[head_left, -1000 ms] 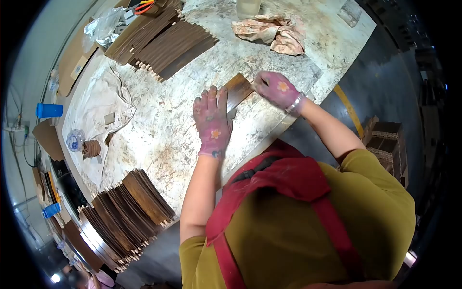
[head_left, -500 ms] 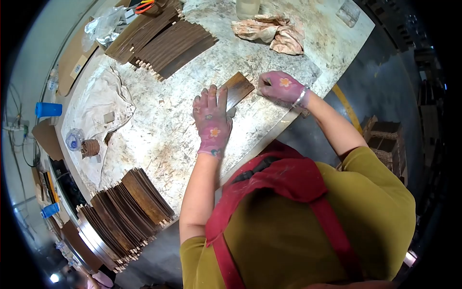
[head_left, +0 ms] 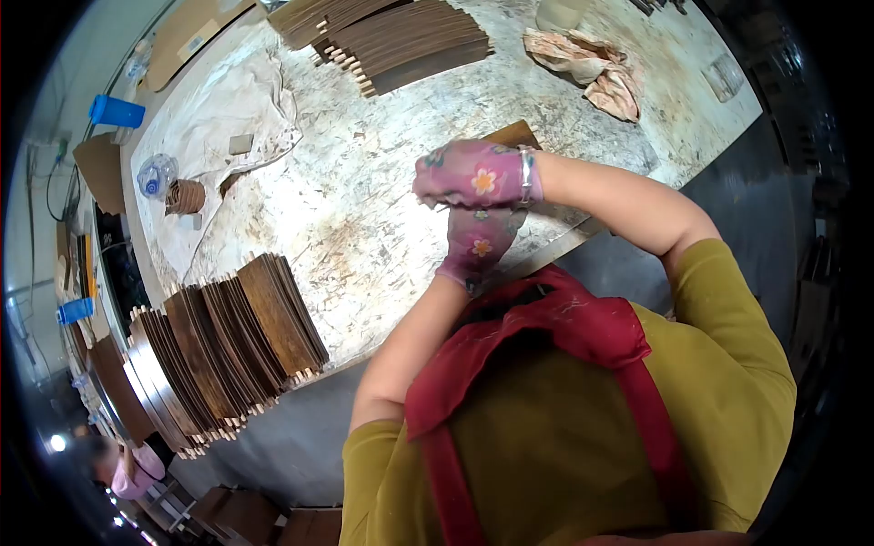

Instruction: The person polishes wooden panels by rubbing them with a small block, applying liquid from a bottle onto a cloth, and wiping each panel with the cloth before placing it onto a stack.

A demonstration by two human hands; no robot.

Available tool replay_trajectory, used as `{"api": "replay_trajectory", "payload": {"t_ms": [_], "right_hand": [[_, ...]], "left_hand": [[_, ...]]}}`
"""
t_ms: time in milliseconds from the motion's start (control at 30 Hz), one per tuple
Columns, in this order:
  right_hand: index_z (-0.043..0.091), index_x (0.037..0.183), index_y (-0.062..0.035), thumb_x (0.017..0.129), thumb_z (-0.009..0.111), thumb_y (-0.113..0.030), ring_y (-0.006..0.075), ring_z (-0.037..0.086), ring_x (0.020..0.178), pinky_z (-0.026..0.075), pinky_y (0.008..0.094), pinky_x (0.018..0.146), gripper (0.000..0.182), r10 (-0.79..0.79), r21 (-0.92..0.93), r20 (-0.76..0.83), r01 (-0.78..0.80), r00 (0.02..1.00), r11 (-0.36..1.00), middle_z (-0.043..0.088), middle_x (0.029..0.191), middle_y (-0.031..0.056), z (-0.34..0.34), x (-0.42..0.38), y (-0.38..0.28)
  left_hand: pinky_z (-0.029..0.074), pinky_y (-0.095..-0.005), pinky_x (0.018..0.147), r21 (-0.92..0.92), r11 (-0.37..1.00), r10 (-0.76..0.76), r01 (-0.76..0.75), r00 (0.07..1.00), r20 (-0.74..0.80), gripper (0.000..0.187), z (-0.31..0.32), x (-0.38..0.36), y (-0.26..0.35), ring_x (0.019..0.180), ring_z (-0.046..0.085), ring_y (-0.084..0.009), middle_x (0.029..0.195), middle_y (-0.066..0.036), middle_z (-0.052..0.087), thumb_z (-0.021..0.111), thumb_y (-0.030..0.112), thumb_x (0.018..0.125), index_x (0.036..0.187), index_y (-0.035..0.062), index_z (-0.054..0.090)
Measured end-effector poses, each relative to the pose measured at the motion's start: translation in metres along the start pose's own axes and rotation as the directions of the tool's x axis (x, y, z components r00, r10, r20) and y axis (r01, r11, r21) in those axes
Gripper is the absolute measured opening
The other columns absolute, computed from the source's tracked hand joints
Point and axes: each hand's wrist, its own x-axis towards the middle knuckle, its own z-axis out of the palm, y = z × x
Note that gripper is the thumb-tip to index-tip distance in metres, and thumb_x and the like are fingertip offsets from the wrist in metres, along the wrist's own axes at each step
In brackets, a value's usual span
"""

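A short dark-brown wooden slat (head_left: 517, 136) lies on the worktable, mostly covered by my hands. My right hand (head_left: 475, 173), in a thin pink flowered glove, reaches across it with its fingers curled; anything they hold is hidden. Under it, my left hand (head_left: 482, 244), gloved the same way, is at the near side of the slat, and its fingers are out of sight behind the right one.
Stacks of brown slats with pale dowel ends stand at the left (head_left: 273, 309) and at the back (head_left: 419, 45). A stained cloth (head_left: 592, 68) lies back right. A white cloth (head_left: 237, 109), a clear plastic bottle (head_left: 157, 175) and a blue cup (head_left: 116, 111) are leftward. A person (head_left: 137, 469) is lower left.
My right hand has swung left from the slat's right end, over my left hand. The left hand's fingers have become hidden. The camera view has shifted.
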Motion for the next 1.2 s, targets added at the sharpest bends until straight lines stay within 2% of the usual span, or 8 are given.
{"api": "replay_trajectory", "payload": {"t_ms": [100,233,300,367,400,567,767,1200], "right_hand": [[0.054,0.092,-0.007,0.083,0.055,-0.011,0.0326,0.062,0.076,0.05,0.0416,0.066,0.01,-0.158,-0.138,0.076,0.167,0.985,0.976,0.057,0.083,0.0135,0.013,0.009,0.005],[0.055,0.089,-0.0041,0.082,0.054,-0.012,0.0343,0.062,0.076,0.05,0.0435,0.069,0.011,-0.124,-0.274,0.123,0.154,0.985,0.949,0.059,0.085,0.015,0.015,0.031,0.019],[0.055,0.09,-0.0022,0.09,0.046,-0.021,0.0352,0.063,0.075,0.051,0.0443,0.069,0.021,0.12,-0.148,0.103,-0.104,0.987,0.984,0.063,0.082,0.0184,-0.006,0.044,0.018],[0.055,0.09,-0.0029,0.094,0.04,-0.026,0.0368,0.062,0.072,0.05,0.0468,0.07,0.028,-0.012,-0.394,-0.072,-0.018,0.997,0.919,0.063,0.079,0.0196,0.011,0.051,0.058],[0.055,0.092,-0.0038,0.09,0.046,-0.022,0.0376,0.063,0.072,0.052,0.0471,0.07,0.02,0.278,-0.14,-0.006,-0.276,0.961,0.951,0.063,0.08,0.0196,-0.007,0.05,0.037],[0.055,0.094,0.0017,0.083,0.052,-0.013,0.0396,0.064,0.075,0.055,0.045,0.068,0.019,-0.007,-0.262,0.136,0.043,0.991,0.964,0.064,0.081,0.0225,0.014,0.035,0.006],[0.058,0.094,-0.0027,0.091,0.044,-0.021,0.0374,0.064,0.077,0.053,0.0458,0.074,0.023,0.355,-0.237,-0.148,-0.381,0.923,0.894,0.064,0.082,0.0204,-0.001,0.044,0.026],[0.056,0.095,-0.0058,0.087,0.054,-0.018,0.0387,0.061,0.064,0.048,0.0481,0.057,0.015,0.434,-0.239,-0.418,-0.557,0.798,0.795,0.06,0.068,0.016,0.006,-0.055,0.069]], "left_hand": [[0.045,-0.0432,0.095,-0.053,0.999,-0.008,-0.004,0.973,-0.233,0.037,0.015,-0.004,-0.002,0.108,0.061,-0.0288,0.114,-0.012,0.066,0.063,0.032,0.088,0.116,0.0097,0.066],[0.042,-0.0461,0.101,0.005,1.0,0.01,-0.009,0.999,-0.033,0.045,0.004,-0.004,-0.004,0.113,0.058,-0.0298,0.118,-0.013,0.064,0.065,0.033,0.084,0.122,0.0078,0.063],[0.039,-0.0491,0.104,0.117,0.991,0.08,-0.069,0.993,-0.092,0.049,-0.008,0.002,0.004,0.117,0.055,-0.0302,0.121,-0.014,0.061,0.066,0.033,0.082,0.124,0.0065,0.061],[0.035,-0.0518,0.107,0.17,0.98,0.12,-0.101,0.986,-0.111,0.053,-0.011,0.005,0.005,0.12,0.053,-0.0304,0.124,-0.014,0.059,0.066,0.033,0.082,0.126,0.0052,0.059],[0.034,-0.053,0.108,0.163,0.981,0.119,-0.101,0.987,-0.105,0.054,-0.009,0.005,0.004,0.122,0.052,-0.0303,0.126,-0.013,0.058,0.065,0.033,0.082,0.127,0.0046,0.059],[0.04,-0.0509,0.102,-0.079,0.996,-0.029,0.033,0.998,0.054,0.046,0.018,-0.009,-0.01,0.117,0.055,-0.0312,0.125,-0.012,0.06,0.063,0.034,0.084,0.122,0.009,0.062],[0.038,-0.0522,0.103,0.187,0.977,0.127,-0.107,0.987,-0.098,0.046,-0.007,0.003,0.002,0.118,0.053,-0.0307,0.121,-0.012,0.06,0.065,0.035,0.082,0.118,0.0063,0.062],[0.031,-0.0499,0.11,0.221,0.961,0.182,-0.165,0.982,-0.058,0.057,-0.021,0.009,0.006,0.128,0.045,-0.0331,0.135,-0.015,0.053,0.069,0.028,0.081,0.13,0.0048,0.055]]}}
